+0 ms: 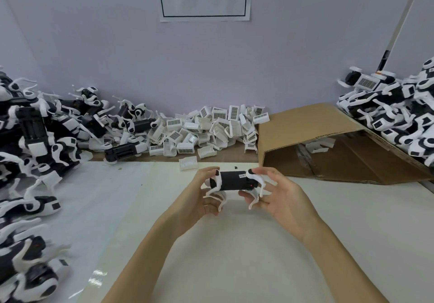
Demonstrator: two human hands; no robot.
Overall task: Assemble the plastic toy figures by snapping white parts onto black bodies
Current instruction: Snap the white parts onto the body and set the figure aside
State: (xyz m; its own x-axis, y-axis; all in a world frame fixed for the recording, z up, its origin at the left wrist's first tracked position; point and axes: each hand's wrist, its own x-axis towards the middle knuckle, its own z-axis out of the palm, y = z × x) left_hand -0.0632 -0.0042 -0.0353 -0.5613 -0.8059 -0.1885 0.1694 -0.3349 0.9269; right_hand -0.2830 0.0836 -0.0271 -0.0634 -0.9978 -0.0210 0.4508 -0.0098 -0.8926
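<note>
Toy figure (232,181): black body with white legs, held level above the white table (234,244), spanned between both hands. Left hand (199,194): fingers curled about the figure's left end, white legs poking out between them; right hand (279,197): thumb and fingertips pinching the right end, remaining fingers spread apart. Loose white parts (206,126) heaped against the back wall beyond, well apart; figure piles (30,138) at left, another pile (399,110) on the cardboard box (317,126) at right.

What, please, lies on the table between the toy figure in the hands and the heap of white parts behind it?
In the head view, one loose white part lies between the toy figure and the heap of white parts, plus bare white table and brown board.
</note>
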